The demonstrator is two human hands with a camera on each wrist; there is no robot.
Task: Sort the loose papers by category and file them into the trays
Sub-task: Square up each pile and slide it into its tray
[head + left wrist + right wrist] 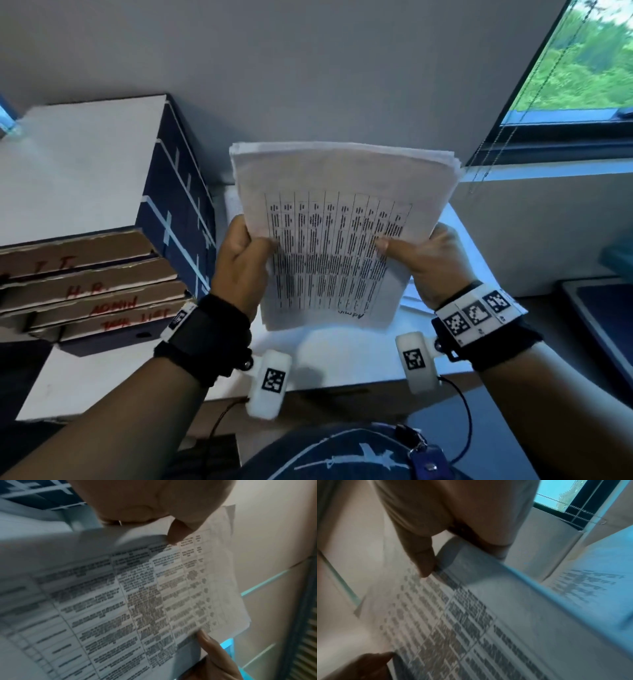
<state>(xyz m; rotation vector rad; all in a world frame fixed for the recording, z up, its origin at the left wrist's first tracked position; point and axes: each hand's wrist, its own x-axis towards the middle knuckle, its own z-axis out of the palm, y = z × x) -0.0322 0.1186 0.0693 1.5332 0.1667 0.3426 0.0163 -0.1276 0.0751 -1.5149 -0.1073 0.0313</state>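
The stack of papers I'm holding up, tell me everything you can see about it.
The stack of papers is a sheaf of white sheets, edges slightly fanned at the top. The front sheet carries a printed table, turned sideways, with "Admin" handwritten at its lower edge. It is held nearly upright above the white desk, touching nothing else. The left hand grips its left edge and the right hand its right edge, thumbs in front. The print is too blurred to read.

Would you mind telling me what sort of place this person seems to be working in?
Most likely an office. Stacked cardboard trays carry handwritten labels such as H.R. and Admin, both hands hold a sheaf of printed tables, and a white desk stands under a window with blind cords.
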